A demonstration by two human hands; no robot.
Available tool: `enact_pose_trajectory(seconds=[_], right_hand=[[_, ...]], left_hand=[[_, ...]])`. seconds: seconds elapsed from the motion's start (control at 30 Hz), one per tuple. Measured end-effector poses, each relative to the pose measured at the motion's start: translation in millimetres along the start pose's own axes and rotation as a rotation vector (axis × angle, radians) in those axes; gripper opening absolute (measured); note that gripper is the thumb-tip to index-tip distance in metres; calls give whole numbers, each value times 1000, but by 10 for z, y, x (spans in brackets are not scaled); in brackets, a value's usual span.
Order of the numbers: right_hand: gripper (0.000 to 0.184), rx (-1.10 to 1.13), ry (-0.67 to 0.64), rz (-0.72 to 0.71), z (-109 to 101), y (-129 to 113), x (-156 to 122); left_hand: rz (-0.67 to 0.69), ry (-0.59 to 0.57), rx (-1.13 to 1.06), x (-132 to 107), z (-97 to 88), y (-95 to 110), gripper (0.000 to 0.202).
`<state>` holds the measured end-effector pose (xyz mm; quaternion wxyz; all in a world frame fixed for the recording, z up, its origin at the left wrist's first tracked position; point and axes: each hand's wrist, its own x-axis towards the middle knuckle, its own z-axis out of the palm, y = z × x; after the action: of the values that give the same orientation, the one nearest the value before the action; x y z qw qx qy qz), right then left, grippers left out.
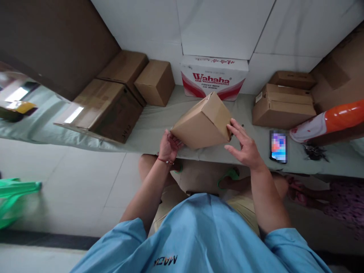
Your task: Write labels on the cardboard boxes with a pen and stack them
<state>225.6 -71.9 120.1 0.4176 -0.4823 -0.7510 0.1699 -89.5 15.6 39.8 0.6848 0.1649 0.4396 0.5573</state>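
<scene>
A plain brown cardboard box [196, 123] is held tilted over the front part of the cloth-covered table. My left hand [168, 146] is under its lower left corner, palm up, with the fingers curled against it and partly hidden. On the opposite end, my right hand [245, 146] presses its fingertips to the box's right edge, thumb held apart and lower down. Between them the two hands hold the box. Behind it stands a white and red Wahaba-style water carton [214, 77] against the wall.
Several brown boxes [109, 108] stand at the left, beside a dark panel [62, 38]. More boxes [283, 106], an orange and white roll [335, 119], a phone [278, 147] and keys [315, 152] lie to the right. A green bag [17, 201] is at lower left; another person's arm [315, 194] shows at lower right.
</scene>
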Motion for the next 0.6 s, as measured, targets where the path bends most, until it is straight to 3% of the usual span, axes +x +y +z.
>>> enact_pose_trajectory(seconds=[0.1,0.27,0.43,0.5,0.6], right_hand=[[70,-24,-43,-30,-78,99,12],[44,-21,198,-22,-49,152,-15],[37,96,425,196,65,143,-135],[38,137,464,308,116,174,-216],[42,179,464,415,196,265,-360]], left_hand=[[42,-78,98,-64,-20,102,30],[77,-104,139,-192,34,188,24],[275,-151,186,-331,174,179,37],[365,-173,231,-381,205,173,39],[379,-246,321,-448,198,157,39]])
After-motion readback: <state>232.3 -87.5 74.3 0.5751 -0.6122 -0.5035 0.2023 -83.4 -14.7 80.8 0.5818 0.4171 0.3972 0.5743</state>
